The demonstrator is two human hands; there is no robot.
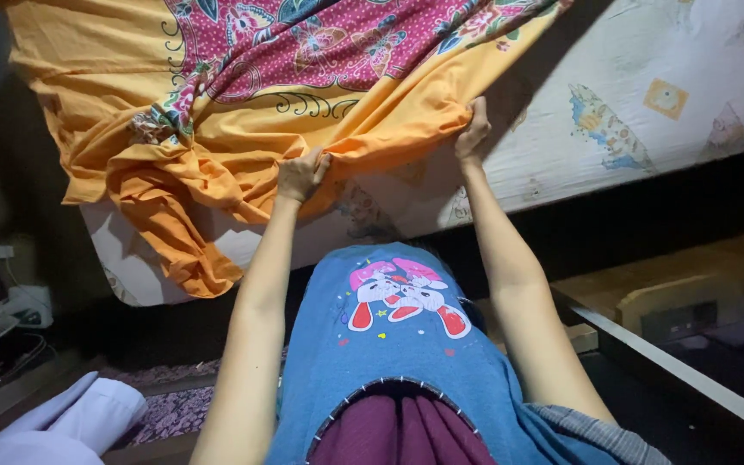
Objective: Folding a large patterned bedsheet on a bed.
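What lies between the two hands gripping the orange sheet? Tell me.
In the head view, a bunched edge of the orange sheet spans from left hand to right hand, over the pale patterned mattress.

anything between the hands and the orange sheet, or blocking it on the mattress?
Nothing visible. Left hand and right hand both grip the edge of the orange sheet directly. The bare part of the patterned mattress beside it shows no objects; what lies under the sheet is hidden.

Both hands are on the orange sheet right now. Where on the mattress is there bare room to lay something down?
Bare mattress runs right of the right hand, beyond the orange sheet. Left of the left hand, bunched folds crowd the corner.
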